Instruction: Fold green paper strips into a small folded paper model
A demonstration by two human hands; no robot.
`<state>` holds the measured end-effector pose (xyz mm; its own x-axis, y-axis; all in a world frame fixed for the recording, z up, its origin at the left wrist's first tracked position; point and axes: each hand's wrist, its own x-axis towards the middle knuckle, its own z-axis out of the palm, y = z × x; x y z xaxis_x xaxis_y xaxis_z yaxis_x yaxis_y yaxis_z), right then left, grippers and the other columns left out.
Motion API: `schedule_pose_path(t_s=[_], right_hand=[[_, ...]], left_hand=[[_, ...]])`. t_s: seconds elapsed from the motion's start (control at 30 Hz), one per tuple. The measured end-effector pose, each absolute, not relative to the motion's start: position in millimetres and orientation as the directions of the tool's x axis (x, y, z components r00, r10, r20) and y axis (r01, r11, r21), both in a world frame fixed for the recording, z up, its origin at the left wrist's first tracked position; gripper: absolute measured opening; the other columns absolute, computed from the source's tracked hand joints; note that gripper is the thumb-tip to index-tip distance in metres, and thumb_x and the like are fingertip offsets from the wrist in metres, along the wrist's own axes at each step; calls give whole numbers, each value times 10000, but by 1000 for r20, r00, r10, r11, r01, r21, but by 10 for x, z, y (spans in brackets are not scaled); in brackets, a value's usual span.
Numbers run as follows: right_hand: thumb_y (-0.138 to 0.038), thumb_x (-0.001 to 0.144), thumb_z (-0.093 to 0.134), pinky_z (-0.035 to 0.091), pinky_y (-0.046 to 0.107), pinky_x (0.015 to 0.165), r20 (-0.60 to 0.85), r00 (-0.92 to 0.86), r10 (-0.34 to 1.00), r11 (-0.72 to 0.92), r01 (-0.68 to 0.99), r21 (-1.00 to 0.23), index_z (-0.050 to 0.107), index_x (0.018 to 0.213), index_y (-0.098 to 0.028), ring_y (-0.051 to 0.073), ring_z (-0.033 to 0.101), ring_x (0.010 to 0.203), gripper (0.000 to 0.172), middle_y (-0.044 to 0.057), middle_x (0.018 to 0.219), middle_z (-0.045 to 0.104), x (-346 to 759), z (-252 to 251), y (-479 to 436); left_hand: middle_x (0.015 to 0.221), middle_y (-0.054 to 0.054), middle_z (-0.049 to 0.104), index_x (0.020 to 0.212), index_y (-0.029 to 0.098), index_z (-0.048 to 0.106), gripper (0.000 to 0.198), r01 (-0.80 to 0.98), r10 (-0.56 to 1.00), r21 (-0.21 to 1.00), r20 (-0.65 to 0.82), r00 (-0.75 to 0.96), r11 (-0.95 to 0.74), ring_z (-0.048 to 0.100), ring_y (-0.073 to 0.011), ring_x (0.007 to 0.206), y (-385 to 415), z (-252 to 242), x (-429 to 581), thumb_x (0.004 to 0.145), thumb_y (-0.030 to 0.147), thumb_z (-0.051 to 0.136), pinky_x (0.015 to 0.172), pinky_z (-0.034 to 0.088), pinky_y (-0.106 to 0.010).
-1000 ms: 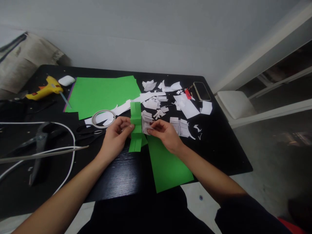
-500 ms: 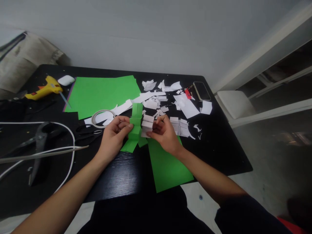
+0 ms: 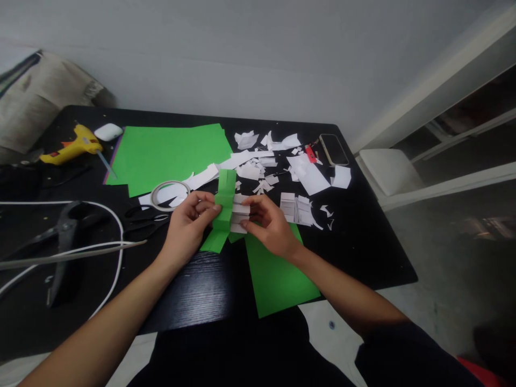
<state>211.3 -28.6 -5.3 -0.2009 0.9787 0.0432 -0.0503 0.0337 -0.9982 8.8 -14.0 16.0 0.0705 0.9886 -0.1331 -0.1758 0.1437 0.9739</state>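
Now | table [image 3: 193, 290]: work sits mid-width, toward front edge | left hand [image 3: 187, 228]: pinching green strip [image 3: 226, 201] by left side | right hand [image 3: 270, 226]: pinching white slip [image 3: 239, 212] against strip's right side | strip: long axis front-to-back, between both hands.

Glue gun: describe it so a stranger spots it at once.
Start at the black table, then go to its far left corner, left of the big green sheet. The glue gun lies there beside a small white case; it alone is yellow.
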Motion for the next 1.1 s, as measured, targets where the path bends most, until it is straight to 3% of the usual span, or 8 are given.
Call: schedule_pose_path(t_s=[0.3, 0.53, 0.73, 0.93, 1.1], right_hand=[[-321, 950, 700, 579, 410, 944, 92, -154, 984, 98, 29, -995, 691, 1076, -266, 214, 693, 1031, 138, 45, 1109, 715, 2104, -11, -310], [-296, 864, 798, 614, 404, 886, 61, -87, 994, 59, -26, -998, 583, 1164, -284, 222, 744, 984, 370, 29, 1017, 751, 2072, -54, -334], [-334, 801, 862, 626, 413, 922, 0, -111, 994, -9, -84, -996, 663, 1067, -261, 220, 749, 990, 340, 30, 1003, 760, 2064, -1, -322], [-323, 773, 887, 620, 429, 981, -42, -193, 980, -76, -173, -982, 728, 1071, -250, 213, 754, 1021, 345, 36, 1049, 787, 2067, 31, -308], [-314, 771, 884, 609, 450, 1029, -69, -211, 975, -116, -220, -969, 765, 1063, -246, 218, 761, 1044, 323, 34, 1072, 801, 2070, 36, -292]], left_hand=[[665, 39, 626, 883, 189, 637, 244, -167, 987, 978, -110, 118, 128, 516, -94, 559, -145, 166, 115, 762, 264, 835, 544, 387, -209], [698, 12, 640, 845, 194, 661, 214, -36, 985, 995, -88, 149, 94, 534, -107, 578, -144, 127, 125, 763, 275, 841, 532, 405, -214], [586, 43, 555, 842, 213, 659, 237, -2, 980, 992, -122, 157, 124, 459, -98, 487, -131, 71, 107, 755, 300, 862, 453, 327, -212], [682, 15, 642, 847, 195, 653, 247, -31, 978, 993, -104, 182, 112, 564, -114, 583, -124, 69, 112, 766, 312, 855, 555, 438, -224], [674, 32, 626, 833, 196, 636, 269, -54, 978, 991, -109, 177, 120, 559, -108, 580, -118, 93, 125, 744, 297, 868, 555, 436, -219]])
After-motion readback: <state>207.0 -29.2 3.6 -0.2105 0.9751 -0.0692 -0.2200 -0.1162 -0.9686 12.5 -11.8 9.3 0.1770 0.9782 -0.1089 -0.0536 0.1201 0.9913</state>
